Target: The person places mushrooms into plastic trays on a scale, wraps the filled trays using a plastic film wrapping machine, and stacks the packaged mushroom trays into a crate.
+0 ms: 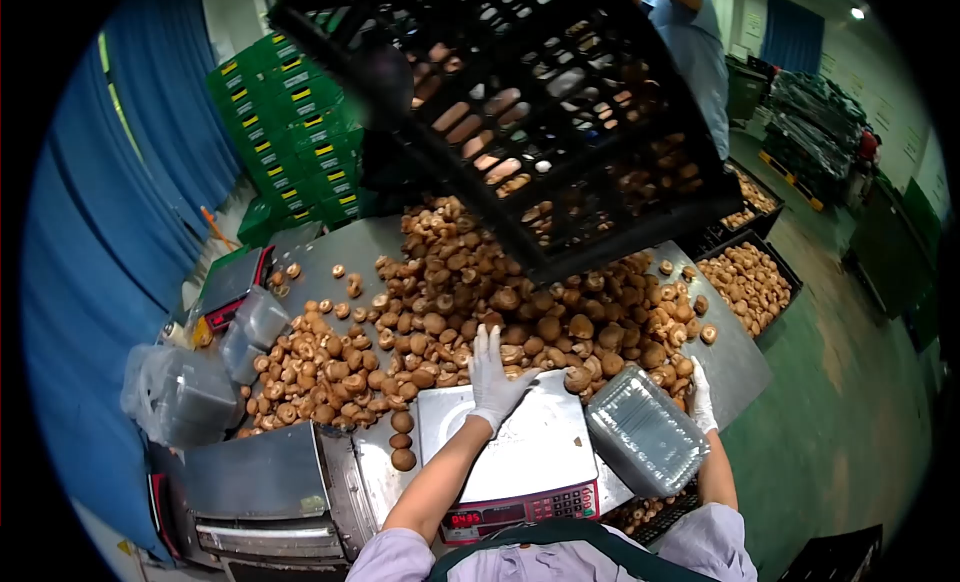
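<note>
My left hand (pixel 493 380), in a white glove, is held over the scale (pixel 520 432) with its fingers spread against the near edge of a big heap of brown mushrooms (pixel 440 282). My right hand (pixel 702 397), also gloved, is at the right side of the heap, beside a clear plastic tray (pixel 648 432); its fingers are partly hidden, and whether it touches the tray is unclear. The tray sits at the right edge of the scale. A black crate (pixel 540 112) is tilted above the heap, with mushrooms showing through its slots.
Another person (pixel 690 52) stands behind the crate. Clear trays in a bag (pixel 185 397) and a second scale (pixel 232 287) are at left. Full mushroom crates (pixel 745 282) stand at right. Green crates (pixel 300 132) are stacked behind. Three mushrooms (pixel 402 442) line up beside my scale.
</note>
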Available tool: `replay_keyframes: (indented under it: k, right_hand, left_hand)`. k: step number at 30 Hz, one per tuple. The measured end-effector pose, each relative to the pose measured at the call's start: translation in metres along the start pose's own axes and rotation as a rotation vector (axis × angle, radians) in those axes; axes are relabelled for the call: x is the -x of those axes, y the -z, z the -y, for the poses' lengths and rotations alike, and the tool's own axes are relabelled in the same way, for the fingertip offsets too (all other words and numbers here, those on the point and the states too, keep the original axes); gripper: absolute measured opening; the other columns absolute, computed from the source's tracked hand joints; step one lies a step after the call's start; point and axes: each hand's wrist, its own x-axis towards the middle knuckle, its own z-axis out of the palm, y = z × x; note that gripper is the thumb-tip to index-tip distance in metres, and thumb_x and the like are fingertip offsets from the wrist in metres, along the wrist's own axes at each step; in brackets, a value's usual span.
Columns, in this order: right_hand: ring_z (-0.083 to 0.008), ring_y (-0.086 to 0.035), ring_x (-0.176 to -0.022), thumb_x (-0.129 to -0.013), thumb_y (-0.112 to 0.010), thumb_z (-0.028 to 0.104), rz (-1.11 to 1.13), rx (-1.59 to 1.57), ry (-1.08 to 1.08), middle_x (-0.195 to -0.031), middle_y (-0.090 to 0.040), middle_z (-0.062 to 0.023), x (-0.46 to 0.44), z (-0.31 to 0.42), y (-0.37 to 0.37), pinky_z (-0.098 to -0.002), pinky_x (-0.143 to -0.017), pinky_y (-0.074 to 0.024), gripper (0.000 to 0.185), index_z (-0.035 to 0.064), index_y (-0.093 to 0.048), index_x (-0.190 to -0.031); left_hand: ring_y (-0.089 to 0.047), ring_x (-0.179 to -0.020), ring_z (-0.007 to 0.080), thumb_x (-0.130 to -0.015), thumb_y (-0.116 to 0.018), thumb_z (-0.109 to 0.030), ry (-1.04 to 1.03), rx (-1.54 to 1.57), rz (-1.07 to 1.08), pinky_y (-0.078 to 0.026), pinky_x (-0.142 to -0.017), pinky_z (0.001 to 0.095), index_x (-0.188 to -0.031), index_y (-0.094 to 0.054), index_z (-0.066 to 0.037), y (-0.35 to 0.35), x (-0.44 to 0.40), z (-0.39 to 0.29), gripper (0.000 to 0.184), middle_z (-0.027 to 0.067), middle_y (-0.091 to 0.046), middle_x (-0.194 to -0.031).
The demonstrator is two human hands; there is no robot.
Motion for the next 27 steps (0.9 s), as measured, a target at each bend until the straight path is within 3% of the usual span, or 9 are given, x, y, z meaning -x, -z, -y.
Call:
replay_keyframes:
  k: [4,8,12,15,16,22,27]
  right_hand:
    - [-0.0281,-0.052,-0.116,-0.091,-0.051,0.045,0.020,0.052,0.090,-0.131,-0.048,-0.0120,0.009,0.001,-0.011,-0.0423,-0.097,-0.0451,0.057,0.0116,-0.037,-0.135]
    - [-0.0259,-0.045,-0.124,-0.095,-0.049,0.037,0.046,-0.002,0.043,-0.137,-0.042,-0.0103,0.007,0.002,-0.003,-0.0401,-0.103,-0.0388,0.056,0.0114,-0.030,-0.141]
    - [-0.0252,-0.043,-0.125,-0.094,-0.050,0.037,0.041,0.085,0.104,-0.138,-0.042,-0.0101,0.009,0.003,-0.006,-0.0393,-0.104,-0.0381,0.058,0.0107,-0.028,-0.142]
    - [-0.0245,-0.045,-0.123,-0.094,-0.050,0.036,-0.023,0.166,0.114,-0.137,-0.042,-0.0100,0.005,0.002,-0.001,-0.0381,-0.102,-0.0387,0.056,0.0114,-0.032,-0.140]
    - [-0.0286,-0.040,-0.127,-0.090,-0.054,0.043,-0.005,0.216,0.130,-0.140,-0.038,-0.0130,0.006,0.003,-0.002,-0.0416,-0.105,-0.0359,0.067,0.0100,-0.028,-0.142]
    - [-0.0253,-0.040,-0.128,-0.091,-0.054,0.041,-0.006,0.265,0.140,-0.140,-0.040,-0.0107,0.002,0.001,0.010,-0.0391,-0.107,-0.0311,0.063,0.0088,-0.033,-0.141]
    - [-0.0217,-0.045,-0.123,-0.093,-0.052,0.035,-0.050,0.255,0.134,-0.136,-0.045,-0.0078,0.002,0.001,0.007,-0.0356,-0.101,-0.0379,0.055,0.0113,-0.036,-0.140]
  left_hand:
    - [-0.023,-0.135,0.0383,-0.067,-0.076,-0.045,0.009,-0.037,-0.007,-0.022,-0.109,0.0459,-0.144,-0.021,-0.006,0.003,0.000,-0.004,0.102,0.0235,-0.018,-0.148]
    - [-0.022,-0.136,0.0382,-0.067,-0.077,-0.044,0.009,-0.031,-0.006,-0.022,-0.110,0.0460,-0.144,-0.020,-0.005,0.005,0.000,-0.006,0.103,0.0235,-0.017,-0.148]
    - [-0.022,-0.135,0.0389,-0.069,-0.077,-0.042,0.007,-0.014,0.004,-0.023,-0.109,0.0450,-0.143,-0.022,-0.004,0.006,0.000,-0.006,0.100,0.0240,-0.017,-0.148]
    - [-0.023,-0.134,0.0403,-0.069,-0.077,-0.042,-0.008,0.002,-0.013,-0.023,-0.109,0.0446,-0.143,-0.022,-0.003,0.004,0.000,-0.004,0.100,0.0261,-0.020,-0.147]
    - [-0.019,-0.137,0.0372,-0.069,-0.074,-0.048,0.006,0.045,0.008,-0.020,-0.109,0.0477,-0.143,-0.023,-0.001,0.002,0.000,-0.001,0.102,0.0230,-0.017,-0.149]
    - [-0.019,-0.137,0.0369,-0.069,-0.075,-0.046,-0.001,0.067,-0.004,-0.019,-0.109,0.0469,-0.143,-0.022,-0.002,-0.001,0.000,0.002,0.102,0.0222,-0.018,-0.149]
    - [-0.019,-0.137,0.0368,-0.069,-0.074,-0.049,-0.016,0.032,-0.017,-0.019,-0.109,0.0473,-0.143,-0.022,-0.003,-0.002,0.000,0.003,0.101,0.0222,-0.018,-0.149]
